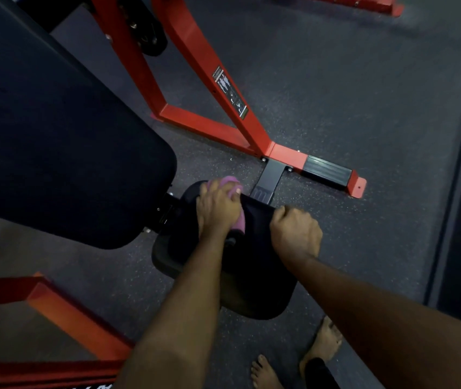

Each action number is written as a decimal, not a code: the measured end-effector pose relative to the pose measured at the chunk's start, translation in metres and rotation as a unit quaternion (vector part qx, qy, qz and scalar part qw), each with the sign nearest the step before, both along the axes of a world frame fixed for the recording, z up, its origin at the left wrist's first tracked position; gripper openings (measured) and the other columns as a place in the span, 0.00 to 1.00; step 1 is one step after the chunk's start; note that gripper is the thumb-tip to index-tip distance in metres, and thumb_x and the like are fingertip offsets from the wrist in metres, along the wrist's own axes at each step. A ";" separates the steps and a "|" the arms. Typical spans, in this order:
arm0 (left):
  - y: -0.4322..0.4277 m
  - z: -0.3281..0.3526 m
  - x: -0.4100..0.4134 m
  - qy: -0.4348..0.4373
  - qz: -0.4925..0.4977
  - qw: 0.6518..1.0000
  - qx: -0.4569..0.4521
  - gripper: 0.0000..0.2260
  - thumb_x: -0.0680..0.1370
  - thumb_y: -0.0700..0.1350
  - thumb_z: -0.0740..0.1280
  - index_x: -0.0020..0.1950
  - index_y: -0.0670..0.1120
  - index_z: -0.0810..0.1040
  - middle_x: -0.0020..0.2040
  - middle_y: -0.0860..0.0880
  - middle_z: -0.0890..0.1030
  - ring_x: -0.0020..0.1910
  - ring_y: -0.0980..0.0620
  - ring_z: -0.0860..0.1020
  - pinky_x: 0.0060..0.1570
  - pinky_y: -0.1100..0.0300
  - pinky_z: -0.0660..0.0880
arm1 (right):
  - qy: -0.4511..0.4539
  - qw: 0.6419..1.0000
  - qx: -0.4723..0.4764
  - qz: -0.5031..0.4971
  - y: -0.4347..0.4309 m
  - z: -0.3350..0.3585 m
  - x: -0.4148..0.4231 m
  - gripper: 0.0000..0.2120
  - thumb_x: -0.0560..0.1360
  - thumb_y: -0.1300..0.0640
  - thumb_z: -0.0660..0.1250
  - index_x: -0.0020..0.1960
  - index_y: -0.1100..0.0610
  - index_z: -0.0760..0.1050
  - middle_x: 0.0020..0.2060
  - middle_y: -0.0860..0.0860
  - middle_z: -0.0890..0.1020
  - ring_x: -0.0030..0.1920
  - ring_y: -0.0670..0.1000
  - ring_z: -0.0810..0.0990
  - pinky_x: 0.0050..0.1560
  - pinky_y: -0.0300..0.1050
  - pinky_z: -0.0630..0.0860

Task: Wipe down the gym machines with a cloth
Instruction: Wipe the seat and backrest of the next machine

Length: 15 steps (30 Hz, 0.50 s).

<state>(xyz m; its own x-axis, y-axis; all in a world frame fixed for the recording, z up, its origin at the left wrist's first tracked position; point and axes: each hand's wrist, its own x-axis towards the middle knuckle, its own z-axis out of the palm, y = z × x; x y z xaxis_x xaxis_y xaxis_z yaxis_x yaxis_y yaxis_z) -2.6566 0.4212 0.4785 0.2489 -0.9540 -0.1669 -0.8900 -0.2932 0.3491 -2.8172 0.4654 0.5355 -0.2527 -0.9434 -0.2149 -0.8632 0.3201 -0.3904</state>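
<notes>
Wipe-down judged early/mid: L hand [218, 210] presses pink cloth [230, 182] near-flat-fingered onto seat pad [254, 276], cloth under palm & showing just past fingertips; R hand [295, 234] beside it, fingers curled over pad edge, bracing; back pad [55, 122] & red frame [195, 66] prob. outstanding.
</notes>
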 end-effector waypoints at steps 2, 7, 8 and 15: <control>-0.025 -0.001 0.012 -0.017 0.025 0.999 0.034 0.15 0.82 0.54 0.59 0.66 0.54 0.79 0.68 0.47 0.75 0.67 0.43 0.68 0.63 0.48 0.69 | 0.006 0.999 -0.018 0.048 0.000 -0.003 -0.001 0.19 0.83 0.51 0.55 0.50 0.59 0.81 0.48 0.59 0.84 0.47 0.61 0.82 0.43 0.49 0.70; 0.024 0.013 -0.001 0.022 0.038 0.999 -0.019 0.15 0.81 0.53 0.62 0.67 0.57 0.78 0.74 0.48 0.69 0.73 0.43 0.64 0.64 0.47 0.71 | 0.037 0.996 -0.037 0.074 -0.002 -0.006 -0.002 0.18 0.83 0.51 0.55 0.50 0.58 0.81 0.47 0.58 0.84 0.45 0.60 0.82 0.41 0.48 0.69; 0.043 0.015 -0.006 0.036 0.039 0.998 -0.028 0.16 0.81 0.53 0.62 0.68 0.58 0.77 0.76 0.50 0.68 0.74 0.44 0.63 0.64 0.47 0.71 | 0.042 0.996 -0.033 0.075 -0.002 -0.005 -0.001 0.18 0.83 0.51 0.55 0.50 0.58 0.81 0.47 0.58 0.84 0.45 0.60 0.82 0.40 0.48 0.69; 0.007 -0.005 0.021 0.020 0.028 0.999 -0.013 0.15 0.82 0.52 0.61 0.68 0.60 0.77 0.72 0.50 0.72 0.70 0.44 0.66 0.64 0.47 0.71 | 0.054 0.996 -0.025 0.071 -0.003 -0.007 -0.001 0.17 0.83 0.51 0.56 0.50 0.57 0.80 0.47 0.57 0.84 0.46 0.60 0.82 0.39 0.47 0.65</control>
